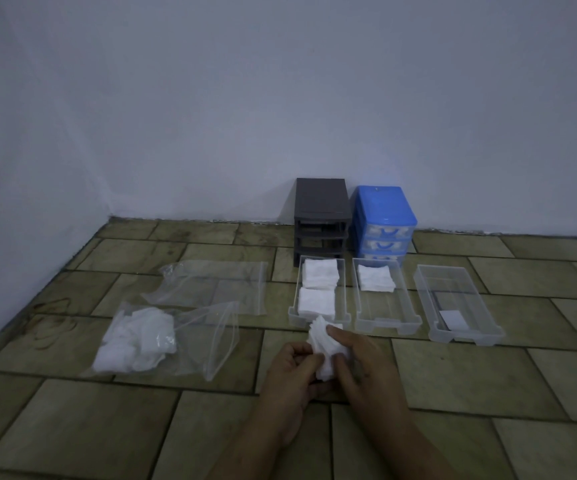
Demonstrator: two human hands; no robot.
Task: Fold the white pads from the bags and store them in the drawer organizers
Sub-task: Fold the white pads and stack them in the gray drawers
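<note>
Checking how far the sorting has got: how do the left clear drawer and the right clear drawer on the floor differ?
The left drawer holds two stacks of folded white pads, one behind the other; the right drawer holds no pads, only a small flat whitish piece near its front. The left drawer lies just beyond the hands, while the right drawer sits farthest to the right, slightly angled. Both are clear plastic, out of their cabinets.

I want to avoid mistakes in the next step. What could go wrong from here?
1. Both hands, left hand and right hand, hold the white pad in the air, so the fold may come out uneven or open again.
2. The left drawer already holds two stacks; another pad may not fit.
3. The floor looks stained; a dropped pad could get dirty.
</note>
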